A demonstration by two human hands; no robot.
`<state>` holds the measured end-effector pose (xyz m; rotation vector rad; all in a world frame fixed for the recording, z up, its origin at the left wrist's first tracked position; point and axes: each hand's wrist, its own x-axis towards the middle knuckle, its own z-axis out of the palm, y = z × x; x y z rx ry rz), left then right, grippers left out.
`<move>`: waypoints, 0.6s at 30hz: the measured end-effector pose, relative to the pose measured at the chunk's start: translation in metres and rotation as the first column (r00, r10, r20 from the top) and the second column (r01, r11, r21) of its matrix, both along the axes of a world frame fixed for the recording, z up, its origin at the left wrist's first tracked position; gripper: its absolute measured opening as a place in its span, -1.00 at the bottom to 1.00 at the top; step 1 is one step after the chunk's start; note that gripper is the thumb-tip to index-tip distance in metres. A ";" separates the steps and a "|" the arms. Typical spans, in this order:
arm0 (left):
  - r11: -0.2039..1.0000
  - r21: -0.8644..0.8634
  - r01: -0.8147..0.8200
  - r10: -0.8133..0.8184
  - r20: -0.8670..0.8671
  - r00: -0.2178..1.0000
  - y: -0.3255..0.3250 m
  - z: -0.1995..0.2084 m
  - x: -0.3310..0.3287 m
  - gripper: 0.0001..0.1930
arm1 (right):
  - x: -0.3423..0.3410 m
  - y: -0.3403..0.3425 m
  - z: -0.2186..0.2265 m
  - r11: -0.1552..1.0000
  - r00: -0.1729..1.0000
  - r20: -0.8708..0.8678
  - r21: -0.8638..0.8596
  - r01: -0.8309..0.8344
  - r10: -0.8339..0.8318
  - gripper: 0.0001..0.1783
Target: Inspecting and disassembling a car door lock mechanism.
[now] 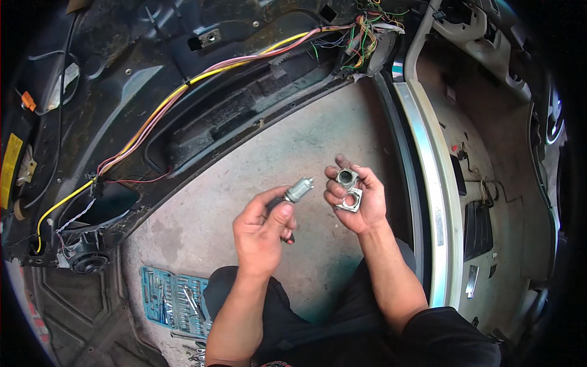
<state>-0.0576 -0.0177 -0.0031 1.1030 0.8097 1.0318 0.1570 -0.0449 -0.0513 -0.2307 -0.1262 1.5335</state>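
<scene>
Pinched between the thumb and fingers of my left hand (263, 229) is a silver metal lock cylinder (299, 190), tilted up to the right. A narrow pin sticks out of its far end, and a dark piece at its near end is mostly hidden by my fingers. My right hand (367, 199), palm up, has its fingers curled round a silver metal housing (350, 200). The housing shows two round openings, one above the other. A small distance separates the two parts, above the floor (306, 263) between my knees.
A stripped black car door (134, 98) stands open at left, with a yellow and pink wiring bundle (186, 85) along it and loose wires (365, 43) at its hinge end. On the floor lies a teal socket set case (160, 296). The door sill (428, 165) runs along the right.
</scene>
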 end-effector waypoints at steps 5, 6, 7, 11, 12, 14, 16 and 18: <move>0.995 -0.082 0.056 -0.037 0.215 0.976 0.007 -0.012 0.005 -0.61 | -0.011 -0.002 0.001 0.998 0.998 -0.035 -0.016 -0.056 0.056 -0.55; 0.995 -0.085 0.043 -0.024 0.209 0.978 0.009 -0.013 0.004 -0.61 | -0.013 -0.003 0.001 0.998 0.998 -0.038 -0.013 -0.054 0.054 -0.55; 0.996 -0.091 0.025 -0.006 0.201 0.980 0.009 -0.015 0.004 -0.61 | -0.016 -0.003 0.001 0.996 0.996 -0.040 0.001 -0.085 0.085 -0.55; 0.996 -0.087 0.017 0.000 0.194 0.981 0.009 -0.013 0.005 -0.62 | -0.023 -0.003 -0.005 0.990 0.988 -0.073 0.047 -0.129 0.133 -0.56; 0.997 -0.080 0.009 0.005 0.173 0.985 0.008 -0.013 0.005 -0.62 | -0.024 -0.002 -0.005 0.990 0.988 -0.070 0.041 -0.131 0.134 -0.58; 0.998 -0.070 0.006 0.005 0.156 0.988 0.009 -0.012 0.007 -0.62 | -0.025 -0.002 -0.006 0.992 0.989 -0.072 0.029 -0.125 0.127 -0.59; 1.000 -0.027 -0.015 0.018 0.091 0.996 0.009 -0.011 0.007 -0.63 | -0.026 -0.001 -0.005 0.992 0.990 -0.076 0.018 -0.122 0.123 -0.60; 1.000 -0.020 -0.014 0.015 0.075 0.997 0.010 -0.011 0.006 -0.63 | -0.028 -0.001 -0.003 0.994 0.993 -0.038 -0.014 -0.110 0.109 -0.63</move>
